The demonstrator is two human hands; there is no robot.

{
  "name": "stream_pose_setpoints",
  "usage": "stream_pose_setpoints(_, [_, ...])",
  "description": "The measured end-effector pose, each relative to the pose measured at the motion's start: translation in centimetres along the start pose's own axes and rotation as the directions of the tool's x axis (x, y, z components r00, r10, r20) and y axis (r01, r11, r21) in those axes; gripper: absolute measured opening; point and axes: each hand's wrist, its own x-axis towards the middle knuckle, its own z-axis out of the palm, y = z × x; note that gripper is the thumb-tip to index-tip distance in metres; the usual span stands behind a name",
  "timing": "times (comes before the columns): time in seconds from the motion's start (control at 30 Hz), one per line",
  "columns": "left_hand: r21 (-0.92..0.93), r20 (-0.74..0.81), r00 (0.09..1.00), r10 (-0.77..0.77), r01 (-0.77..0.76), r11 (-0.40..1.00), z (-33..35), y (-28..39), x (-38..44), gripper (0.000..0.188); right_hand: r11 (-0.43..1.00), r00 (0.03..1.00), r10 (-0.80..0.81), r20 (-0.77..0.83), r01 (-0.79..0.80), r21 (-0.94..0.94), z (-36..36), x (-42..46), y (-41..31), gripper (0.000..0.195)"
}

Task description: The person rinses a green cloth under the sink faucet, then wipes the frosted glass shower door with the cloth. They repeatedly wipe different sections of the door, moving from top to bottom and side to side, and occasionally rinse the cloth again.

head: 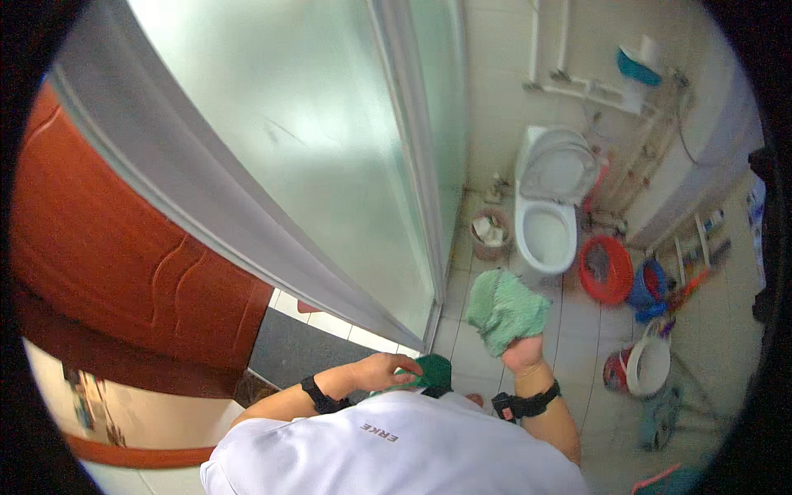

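My right hand [523, 356] grips a light green cloth [507, 309] by its lower edge, and the cloth spreads over the hand's fingers. The cloth is in front of the white toilet [547, 235], whose lid is up. At the lower middle, my left hand [387, 371] has bent fingers beside a dark green thing [436, 371], partly hidden by my white shirt. Whether the left hand holds it cannot be told. Both wrists wear black bands.
A frosted glass partition [278, 124] rises at the left, with a red-brown door [124, 247] beyond. A waste bin [490, 235] stands left of the toilet. To its right are a red basin [606, 270], a blue bucket [649, 288] and a white bucket [648, 366].
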Motion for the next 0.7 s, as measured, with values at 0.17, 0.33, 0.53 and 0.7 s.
stream_pose_setpoints(0.17, [-0.118, -0.349, 0.936, -0.055, 0.014, 0.993, 1.0, 2.6, -0.4, 0.029, 0.985, 0.942, 0.165, 0.293, -0.141, -0.102, -0.6, 4.9, 1.1, 0.047])
stream_pose_setpoints(0.33, [-0.106, -0.504, 0.799, -0.327, 0.319, 0.942, 2.5, -0.6, -2.2, 0.037, 0.730, 0.844, 0.131, 0.521, 0.273, -0.626, 2.4, 10.4, 2.1, 0.045])
stream_pose_setpoints(0.53, [-0.270, -0.910, 0.358, -0.209, -0.132, 0.954, 2.8, 1.8, -1.2, 0.053, 0.834, 0.773, 0.128, 0.622, 0.255, -0.489, 7.9, 13.5, 1.7, 0.051])
stream_pose_setpoints(0.7, [0.063, -0.994, 0.095, 0.052, 0.119, 0.991, 2.8, 8.9, -0.5, 0.060, 0.869, 0.688, 0.003, 0.726, 0.357, -0.342, 16.0, 14.7, 0.1, 0.058])
